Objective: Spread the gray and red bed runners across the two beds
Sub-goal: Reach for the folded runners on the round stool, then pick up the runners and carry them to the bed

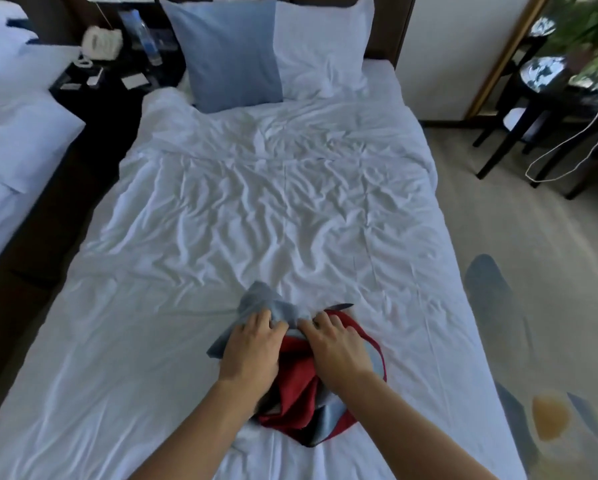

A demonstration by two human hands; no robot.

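A bunched gray and red bed runner (301, 386) lies in a heap near the foot of the white bed (256, 209) in front of me. Its gray end (266, 303) sticks up toward the pillows, and red folds spread below my wrists. My left hand (252, 344) grips the gray cloth on the left side of the heap. My right hand (335, 344) grips the same gray edge just to the right, with the two hands almost touching. A second white bed (17, 140) stands at the far left.
A blue cushion (228, 53) and a white pillow (325, 46) lean at the headboard. A dark nightstand (110, 81) with a phone and bottle sits between the beds. At right are a dark round table (553, 95), a white cable and patterned carpet (532, 271).
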